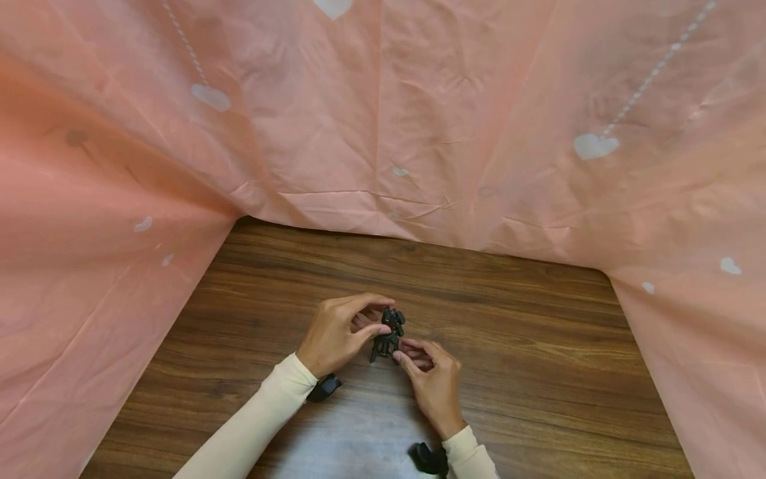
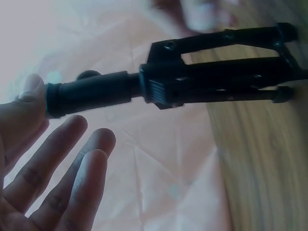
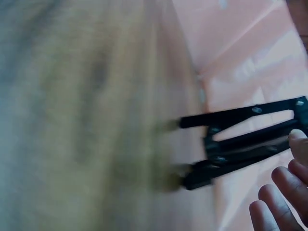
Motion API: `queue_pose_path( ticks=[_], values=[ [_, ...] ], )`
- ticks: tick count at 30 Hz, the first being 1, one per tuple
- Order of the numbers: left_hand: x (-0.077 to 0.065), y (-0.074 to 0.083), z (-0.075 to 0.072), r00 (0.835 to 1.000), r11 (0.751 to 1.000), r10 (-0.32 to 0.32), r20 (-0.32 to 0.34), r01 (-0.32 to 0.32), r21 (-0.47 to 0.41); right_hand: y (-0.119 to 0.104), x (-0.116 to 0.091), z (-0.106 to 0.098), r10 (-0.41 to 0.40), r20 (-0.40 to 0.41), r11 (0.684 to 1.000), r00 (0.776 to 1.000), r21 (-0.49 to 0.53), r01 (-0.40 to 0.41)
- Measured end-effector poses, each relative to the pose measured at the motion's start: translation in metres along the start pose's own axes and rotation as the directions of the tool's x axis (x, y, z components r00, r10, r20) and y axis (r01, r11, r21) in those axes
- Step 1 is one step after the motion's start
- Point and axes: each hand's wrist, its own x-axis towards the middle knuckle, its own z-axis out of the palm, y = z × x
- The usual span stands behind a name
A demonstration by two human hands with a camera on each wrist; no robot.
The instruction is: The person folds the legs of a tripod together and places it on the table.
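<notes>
A small black mini tripod [image 1: 385, 344] is held up over the table between both hands, its legs partly spread in the left wrist view. My left hand [image 1: 341, 332] pinches the end of its column [image 2: 96, 94] between thumb and forefinger; the other fingers stay loose below. My right hand [image 1: 435, 379] has its thumb and forefinger at a tripod leg [image 3: 245, 115], lower on the right side. In the right wrist view, the thumb [image 3: 299, 144] lies against the hinge end of the legs, and part of its grip is out of frame.
Beneath the hands is a brown wood-grain table [image 1: 526, 372]. Pink cloth [image 1: 431, 120] with white hearts hangs along the back and both sides. Black wrist devices [image 1: 323, 388] sit at the cream sleeves [image 1: 263, 406].
</notes>
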Motion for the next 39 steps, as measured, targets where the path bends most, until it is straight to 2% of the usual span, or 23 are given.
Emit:
queue_pose_path(
  ticks=[7,11,22,31,39],
  values=[
    [-0.012,-0.014,0.001,0.999,0.999,-0.042,-0.018,0.042,-0.006,-0.023,0.024,-0.019,-0.021,-0.001,1.000,1.000,0.014,0.021],
    [-0.021,-0.021,0.002,0.997,0.997,-0.073,-0.014,0.073,0.021,-0.039,0.039,-0.027,-0.056,0.003,0.998,0.998,0.005,0.056],
    [-0.042,-0.042,0.008,0.991,0.986,-0.136,0.000,0.135,0.100,-0.066,0.067,-0.034,-0.109,0.082,0.994,0.991,0.006,0.108],
    [-0.059,-0.058,0.020,0.979,0.971,-0.203,0.033,0.196,0.140,-0.078,0.076,-0.030,-0.128,0.190,0.991,0.974,-0.023,0.134],
    [-0.067,-0.067,0.035,0.969,0.964,-0.235,0.081,0.222,0.145,-0.077,0.074,-0.023,-0.105,0.257,0.992,0.961,-0.041,0.119]
  ],
)
